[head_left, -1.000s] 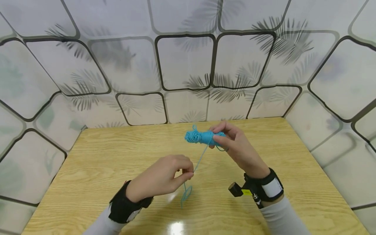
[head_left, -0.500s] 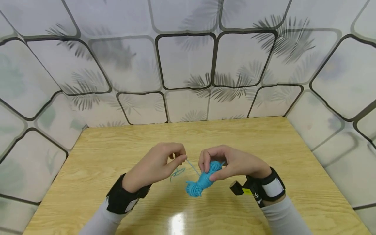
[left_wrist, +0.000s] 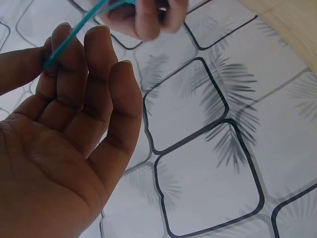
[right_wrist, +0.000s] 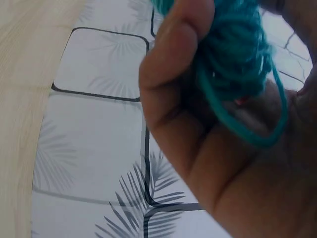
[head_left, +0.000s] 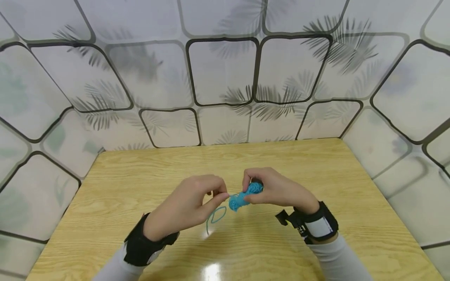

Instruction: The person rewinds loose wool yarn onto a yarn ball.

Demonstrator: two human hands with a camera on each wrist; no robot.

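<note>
In the head view my right hand (head_left: 281, 191) grips a small bundle of blue yarn (head_left: 239, 201), wound tight around its middle. Its looped end (right_wrist: 237, 54) fills the upper part of the right wrist view, with one loose loop hanging below. To the left, my left hand (head_left: 191, 201) pinches a yarn strand (left_wrist: 74, 39) between thumb and forefinger. The other fingers of that hand are bent loosely. From the pinch a free tail of yarn (head_left: 216, 215) dangles in a loop beneath the hand. Both hands are close together above the table.
A light wood-grain table (head_left: 140, 168) lies under the hands. Behind it and at both sides stand pale panels (head_left: 221, 74) printed with dark outlines and leaves. Black straps with small cameras, such as the right wrist strap (head_left: 320, 226), sit on both wrists.
The right hand has come down and nearer the left hand with the yarn bundle, which has turned over. The strand between the hands has shortened. The left hand has shifted slightly and keeps its pinch.
</note>
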